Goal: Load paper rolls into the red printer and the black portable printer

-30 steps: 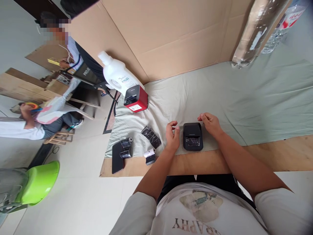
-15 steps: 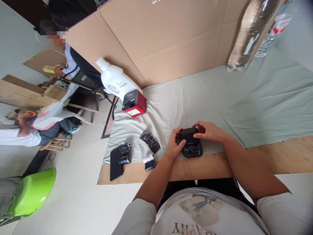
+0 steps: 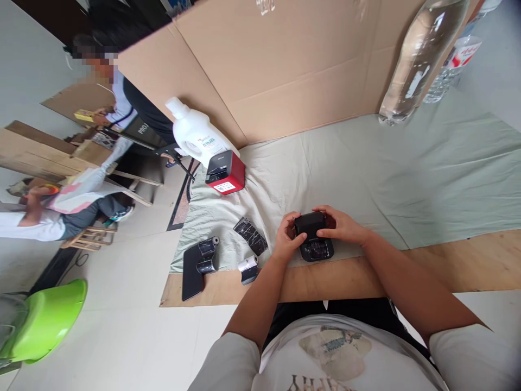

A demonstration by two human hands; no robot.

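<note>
A small black label printer (image 3: 317,251) sits near the front edge of the cloth-covered table. My left hand (image 3: 288,239) holds its left side, thumb on the top cover. From the right, my right hand (image 3: 340,225) grips the same cover, thumb on the front and fingers behind. Whether the cover is fully down cannot be made out. To the left lie a roll of black labels (image 3: 249,270), a crinkled black wrapper or label strip (image 3: 250,235) and another black roll (image 3: 207,255), which rests against a dark phone (image 3: 191,282).
A red-and-black box-shaped device (image 3: 226,172) stands by a white jug (image 3: 199,133). Behind is a cardboard panel (image 3: 285,70), with clear bottles (image 3: 419,65) at the right. Two people sit beyond the table's left side, near a green basin (image 3: 52,326).
The printer has shifted slightly left with my hands. My right hand has moved left and its thumb now presses lower on the cover. The camera view has shifted a little.
</note>
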